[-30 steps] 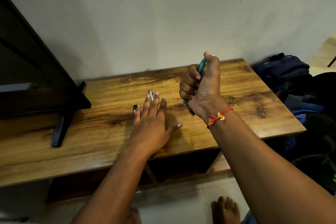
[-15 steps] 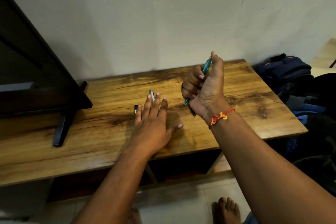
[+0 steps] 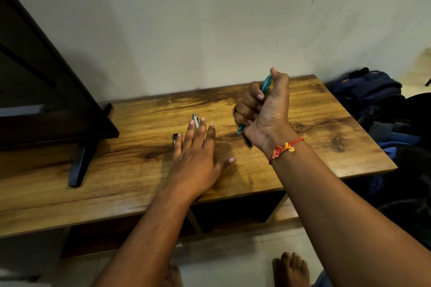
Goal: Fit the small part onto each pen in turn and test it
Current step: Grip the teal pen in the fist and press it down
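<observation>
Your right hand (image 3: 265, 112) fists the teal pen (image 3: 266, 86), near-upright, thumb on top; left hand (image 3: 197, 154) lies flat, fingers straight, over the grey pen (image 3: 195, 121), which points away.

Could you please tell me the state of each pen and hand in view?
right hand: curled round teal pen, thumb on top
teal pen: held tilted, tip down
left hand: flat on table, fingers straight
grey pen: lying partly under left fingers
black pen: lying beneath right wrist

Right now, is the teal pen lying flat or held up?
Held up, tilted: the right hand grips the teal pen, thumb on top.
</observation>
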